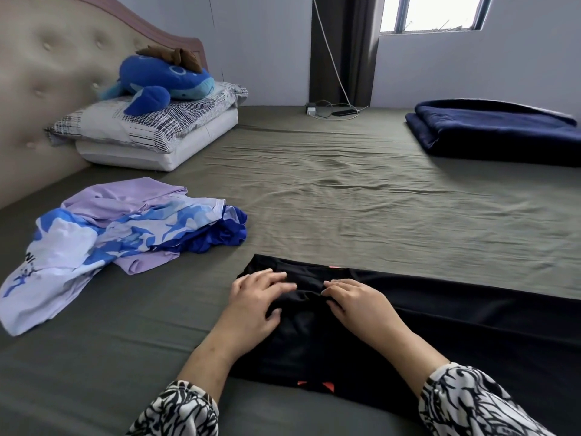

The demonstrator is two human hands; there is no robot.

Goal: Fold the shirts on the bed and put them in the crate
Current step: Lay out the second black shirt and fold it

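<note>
Pale walls [270, 42], bright window [437, 11], dark curtain [342, 48], tufted headboard [47, 73].

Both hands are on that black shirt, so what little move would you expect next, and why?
Probably sliding the left hand outward to flatten the black shirt. Its fingers lie straight on the cloth, while the right hand pinches a bunched ridge between them. The shirt looks only partly folded.
</note>
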